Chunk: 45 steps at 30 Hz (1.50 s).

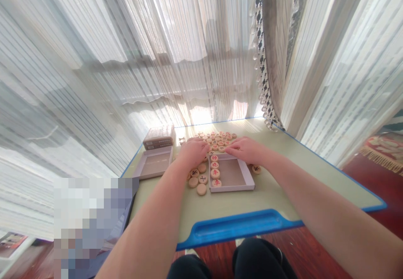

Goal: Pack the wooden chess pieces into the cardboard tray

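Observation:
Xiangqi pieces, round and wooden with red or black characters, form a large cluster [217, 138] toward the far side of the table. My left hand [194, 149] lies palm down at the cluster's left edge, its fingers loosely bent over some pieces. On the opposite side, my right hand [247, 149] reaches in with fingers extended, their tips by the nearest pieces. Between my forearms sits a shallow white box tray [231, 188], with a column of red-character pieces [215, 173] along its left side. What lies under my palms is hidden.
Several loose pieces [201, 179] lie left of the tray, and one piece [256, 169] to its right. A second shallow tray [154, 164] and a brown box [159, 136] stand at the left. The table has a blue rim [239, 224]; curtains hang behind it.

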Each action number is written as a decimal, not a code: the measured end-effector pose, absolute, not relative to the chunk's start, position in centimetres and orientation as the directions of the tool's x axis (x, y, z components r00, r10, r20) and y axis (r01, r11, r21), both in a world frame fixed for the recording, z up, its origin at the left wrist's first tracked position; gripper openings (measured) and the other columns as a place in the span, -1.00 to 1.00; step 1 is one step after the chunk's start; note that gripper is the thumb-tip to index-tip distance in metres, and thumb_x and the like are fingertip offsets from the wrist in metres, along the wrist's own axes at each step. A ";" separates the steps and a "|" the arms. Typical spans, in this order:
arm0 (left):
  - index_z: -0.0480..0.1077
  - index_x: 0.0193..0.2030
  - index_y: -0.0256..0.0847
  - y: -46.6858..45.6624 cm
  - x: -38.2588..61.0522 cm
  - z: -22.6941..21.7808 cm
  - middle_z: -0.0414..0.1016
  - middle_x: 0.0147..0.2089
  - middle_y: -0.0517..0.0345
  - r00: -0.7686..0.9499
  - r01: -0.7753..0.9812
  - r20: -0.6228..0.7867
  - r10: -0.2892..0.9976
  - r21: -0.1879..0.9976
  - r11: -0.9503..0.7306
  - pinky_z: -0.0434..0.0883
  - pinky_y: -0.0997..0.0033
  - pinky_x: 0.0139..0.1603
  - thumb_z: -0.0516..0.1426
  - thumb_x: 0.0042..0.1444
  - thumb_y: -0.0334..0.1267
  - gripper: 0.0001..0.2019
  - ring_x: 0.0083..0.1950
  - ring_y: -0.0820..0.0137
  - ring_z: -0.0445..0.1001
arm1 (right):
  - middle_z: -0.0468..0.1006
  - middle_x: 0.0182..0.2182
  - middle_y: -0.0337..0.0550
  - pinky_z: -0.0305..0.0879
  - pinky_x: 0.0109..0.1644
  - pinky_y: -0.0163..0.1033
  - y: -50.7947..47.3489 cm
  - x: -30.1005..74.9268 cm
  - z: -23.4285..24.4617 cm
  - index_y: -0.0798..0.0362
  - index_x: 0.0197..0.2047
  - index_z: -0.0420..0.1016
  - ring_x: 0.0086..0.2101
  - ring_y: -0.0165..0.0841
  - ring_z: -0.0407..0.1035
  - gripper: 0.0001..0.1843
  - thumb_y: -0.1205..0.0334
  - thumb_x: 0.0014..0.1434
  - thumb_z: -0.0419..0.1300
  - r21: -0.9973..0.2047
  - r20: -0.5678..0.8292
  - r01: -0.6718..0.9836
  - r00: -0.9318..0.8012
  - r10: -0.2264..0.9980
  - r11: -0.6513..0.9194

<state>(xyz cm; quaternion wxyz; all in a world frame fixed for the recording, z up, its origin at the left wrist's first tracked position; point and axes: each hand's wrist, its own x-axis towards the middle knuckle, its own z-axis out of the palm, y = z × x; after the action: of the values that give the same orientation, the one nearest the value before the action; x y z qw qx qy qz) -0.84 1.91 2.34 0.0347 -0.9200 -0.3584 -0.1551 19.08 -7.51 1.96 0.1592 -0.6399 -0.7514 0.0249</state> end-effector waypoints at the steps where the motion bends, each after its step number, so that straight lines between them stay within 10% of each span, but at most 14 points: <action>1: 0.48 -0.20 -0.08 1.9 -0.7 2.2 0.49 -0.10 0.15 0.712 0.661 0.275 0.646 0.047 -0.749 0.28 0.38 0.06 -0.11 0.17 -0.17 -0.66 0.03 0.32 0.35 | 0.54 -0.13 -0.18 0.18 0.05 -0.17 -7.5 19.0 2.0 -0.12 -0.17 0.57 -0.06 -0.23 0.32 -0.47 -0.13 0.22 -0.17 -0.244 0.205 0.951 -0.141 0.969 0.190; 18: 0.46 -0.11 -0.10 1.6 -0.3 2.4 0.52 -0.09 0.10 0.637 0.754 0.156 0.755 0.076 -0.653 0.33 0.39 -0.03 -0.10 0.11 -0.36 -0.65 -0.06 0.33 0.44 | 0.44 -0.04 -0.12 0.10 0.11 -0.07 -7.4 19.0 1.6 -0.11 -0.22 0.59 0.00 -0.14 0.20 -0.48 -0.14 0.18 -0.13 -0.224 0.168 0.958 -0.145 0.975 0.181; 31: 0.46 -0.11 -0.05 1.7 -0.4 2.4 0.53 -0.12 0.11 0.611 0.776 0.143 0.779 0.089 -0.625 0.36 0.36 -0.08 -0.09 0.12 -0.33 -0.65 -0.11 0.30 0.46 | 0.47 -0.03 -0.02 0.17 0.05 -0.08 -7.3 18.9 1.5 0.02 0.12 0.34 0.02 -0.12 0.22 -0.41 -0.15 0.16 -0.07 -0.228 0.205 0.966 -0.078 0.976 0.125; 45: 0.45 -0.11 -0.13 1.9 -0.4 2.2 0.47 -0.01 0.08 0.622 0.750 0.234 0.747 0.096 -0.654 0.30 0.38 0.04 -0.09 0.14 -0.33 -0.67 0.01 0.33 0.39 | 0.54 -0.27 -0.08 0.15 -0.06 -0.18 -7.0 19.5 2.1 0.02 -0.33 0.52 -0.19 -0.25 0.31 -0.46 0.00 0.27 -0.23 -0.185 0.278 0.974 -0.079 0.957 0.134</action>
<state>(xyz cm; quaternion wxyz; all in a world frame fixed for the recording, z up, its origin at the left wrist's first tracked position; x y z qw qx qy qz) -0.40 1.90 2.22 0.0056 -0.9005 -0.4157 -0.1274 19.54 -7.04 2.12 0.1676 -0.6576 -0.7341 -0.0243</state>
